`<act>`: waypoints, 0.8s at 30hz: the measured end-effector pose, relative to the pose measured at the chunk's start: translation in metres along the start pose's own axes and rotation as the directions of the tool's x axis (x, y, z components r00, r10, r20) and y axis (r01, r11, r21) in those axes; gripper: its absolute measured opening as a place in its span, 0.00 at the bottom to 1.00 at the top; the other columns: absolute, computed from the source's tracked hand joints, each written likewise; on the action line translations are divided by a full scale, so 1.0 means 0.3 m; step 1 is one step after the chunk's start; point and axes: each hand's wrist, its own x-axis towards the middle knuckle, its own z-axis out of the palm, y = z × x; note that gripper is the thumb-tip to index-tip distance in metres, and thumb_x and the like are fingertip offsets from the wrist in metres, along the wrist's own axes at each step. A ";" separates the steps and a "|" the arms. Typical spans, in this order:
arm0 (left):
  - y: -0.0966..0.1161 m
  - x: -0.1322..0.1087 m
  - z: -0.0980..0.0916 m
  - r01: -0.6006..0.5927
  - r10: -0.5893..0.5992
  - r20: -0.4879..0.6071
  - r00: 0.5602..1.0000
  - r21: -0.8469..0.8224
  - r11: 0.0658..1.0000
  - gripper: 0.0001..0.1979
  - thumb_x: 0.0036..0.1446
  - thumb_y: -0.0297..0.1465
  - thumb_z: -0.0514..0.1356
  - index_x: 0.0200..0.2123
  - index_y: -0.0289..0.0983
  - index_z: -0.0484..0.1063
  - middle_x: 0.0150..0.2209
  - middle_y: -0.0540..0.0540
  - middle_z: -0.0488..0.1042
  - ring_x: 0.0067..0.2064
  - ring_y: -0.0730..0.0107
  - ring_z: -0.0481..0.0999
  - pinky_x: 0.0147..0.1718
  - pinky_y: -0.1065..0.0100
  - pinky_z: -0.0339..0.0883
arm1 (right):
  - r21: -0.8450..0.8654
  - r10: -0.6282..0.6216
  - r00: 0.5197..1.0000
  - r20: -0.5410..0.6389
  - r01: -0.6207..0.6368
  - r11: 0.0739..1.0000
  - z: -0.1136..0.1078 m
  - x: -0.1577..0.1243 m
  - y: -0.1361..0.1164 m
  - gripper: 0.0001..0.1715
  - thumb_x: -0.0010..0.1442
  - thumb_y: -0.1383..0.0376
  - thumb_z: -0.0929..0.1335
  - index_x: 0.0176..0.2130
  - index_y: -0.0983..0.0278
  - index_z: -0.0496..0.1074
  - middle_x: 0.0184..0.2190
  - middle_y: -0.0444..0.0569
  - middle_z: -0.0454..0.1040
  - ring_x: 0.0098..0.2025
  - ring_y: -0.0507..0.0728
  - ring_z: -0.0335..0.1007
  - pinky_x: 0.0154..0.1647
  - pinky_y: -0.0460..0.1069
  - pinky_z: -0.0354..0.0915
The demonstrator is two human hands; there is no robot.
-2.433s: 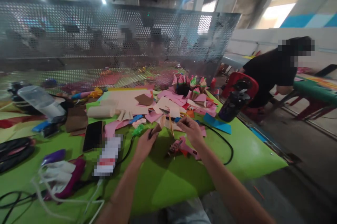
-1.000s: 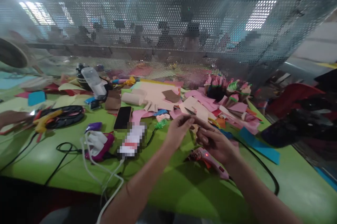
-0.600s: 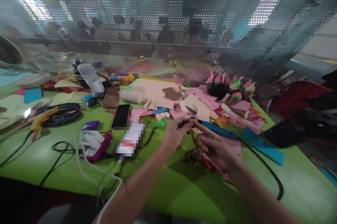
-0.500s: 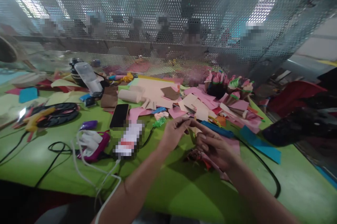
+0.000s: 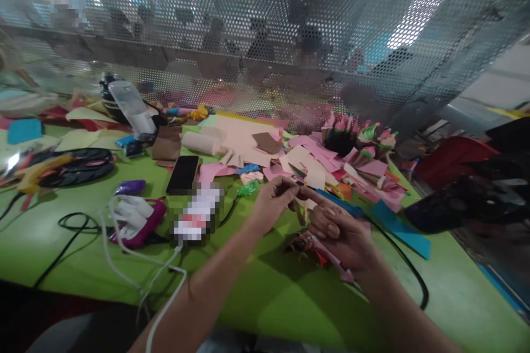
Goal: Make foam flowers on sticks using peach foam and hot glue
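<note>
My left hand [image 5: 275, 201] is closed in a pinch, thumb and forefinger pressed together over the green table [image 5: 265, 292]. The fingertips of my right hand [image 5: 335, 226] meet it, its forefinger stretched toward the pinch and its other fingers curled in. Whatever lies between the fingertips is too small and dark to make out. A bundle of pink paper with a dark, reddish crumpled end [image 5: 312, 245] shows below my right hand; I cannot tell whether the hand touches it. Behind my right hand is a blue tool [image 5: 339, 202] with a black cord.
Paper scraps [image 5: 306, 157], a paper roll [image 5: 201, 143] and several paper-flower pieces [image 5: 366, 135] lie toward the perforated metal screen [image 5: 248, 77]. On the left are a black phone [image 5: 183, 174], a lit phone [image 5: 199, 215], a magenta power strip [image 5: 138, 226], a yellow glue gun [image 5: 45, 170] and a bottle [image 5: 132, 110].
The view has tilted down and shifted slightly right. Both hands stay together at the fingertips, with only a small shift in the fingers.
</note>
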 end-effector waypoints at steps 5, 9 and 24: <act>0.002 0.002 0.002 -0.011 0.011 0.031 0.999 0.001 1.000 0.08 0.53 0.35 0.64 0.31 0.36 0.71 0.28 0.49 0.76 0.27 0.75 0.73 0.26 0.73 0.66 | 0.013 -0.007 1.000 -0.015 0.007 1.000 0.005 -0.005 -0.001 0.31 0.55 0.66 0.72 0.58 0.64 0.71 0.17 0.35 0.50 0.20 0.49 0.38 0.21 0.44 0.51; 0.004 -0.001 0.004 -0.008 0.009 0.074 0.997 -0.013 1.000 0.09 0.55 0.36 0.62 0.32 0.35 0.73 0.29 0.47 0.77 0.28 0.75 0.73 0.28 0.73 0.67 | 0.002 -0.026 0.999 -0.036 0.026 1.000 0.006 -0.007 -0.001 0.35 0.56 0.67 0.71 0.62 0.62 0.67 0.17 0.35 0.51 0.20 0.49 0.39 0.21 0.44 0.51; -0.010 -0.001 0.008 -0.012 0.011 0.008 1.000 0.051 0.999 0.07 0.52 0.32 0.66 0.31 0.34 0.76 0.28 0.48 0.78 0.24 0.79 0.68 0.25 0.73 0.64 | -0.222 -0.104 0.991 -0.084 0.083 0.971 -0.014 0.000 0.007 0.35 0.55 0.64 0.73 0.61 0.62 0.68 0.17 0.37 0.56 0.21 0.49 0.44 0.24 0.45 0.51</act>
